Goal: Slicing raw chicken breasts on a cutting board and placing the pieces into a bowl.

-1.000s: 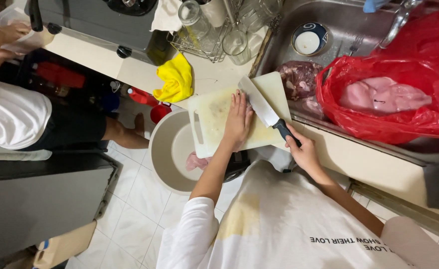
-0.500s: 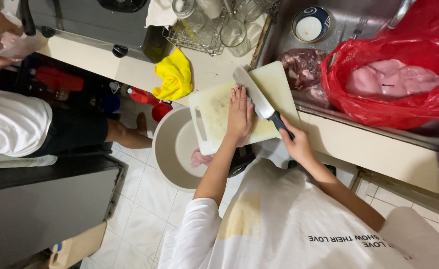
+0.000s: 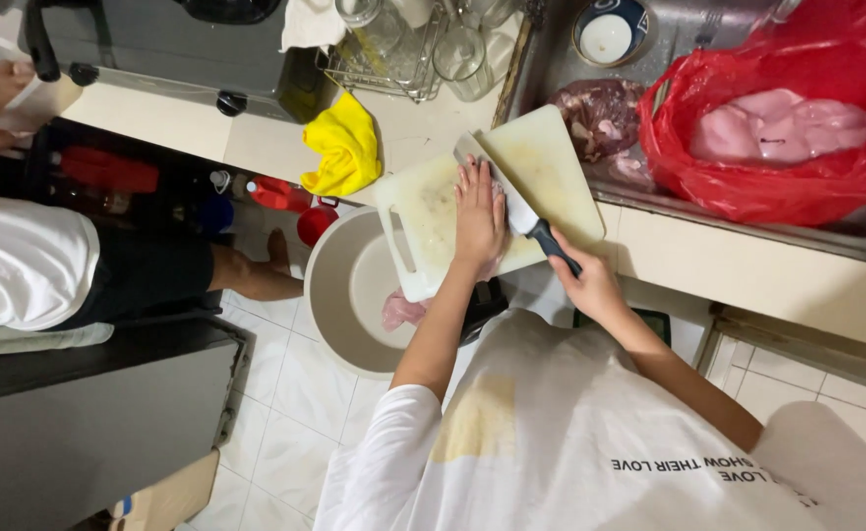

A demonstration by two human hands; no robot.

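Since half a second ago, our left hand (image 3: 479,218) has stayed flat on the cutting board (image 3: 541,167), while the knife (image 3: 513,202) has slid closer against its outer edge. Our right hand (image 3: 590,287) wraps its grip tight around the dark handle; the left hand holds nothing in a closed grip, its fingers spread wide and pressing down on a pale piece of meat that we can barely make out beneath the palm. We see the knife's long axis running on a diagonal, tip pointing up and to the left toward the dish rack (image 3: 393,49), handle trailing down and right toward our body. Its blade lies just beside the left hand's fingers, partly hidden by them.

We note the white board sits on the tabletop (image 3: 747,270), one corner overhanging a large round basin (image 3: 339,295) on the tiled floor, where a pink scrap of meat (image 3: 401,311) shows. Beside the board lies a yellow cloth (image 3: 342,147). In the sink (image 3: 551,49), a red plastic bag (image 3: 747,177) holds pale pink meat, with a darker lump of meat (image 3: 595,116) next to it and a blue-rimmed bowl (image 3: 610,29) above. At far left, another person (image 3: 29,265) in a white shirt is cut off by the frame edge.
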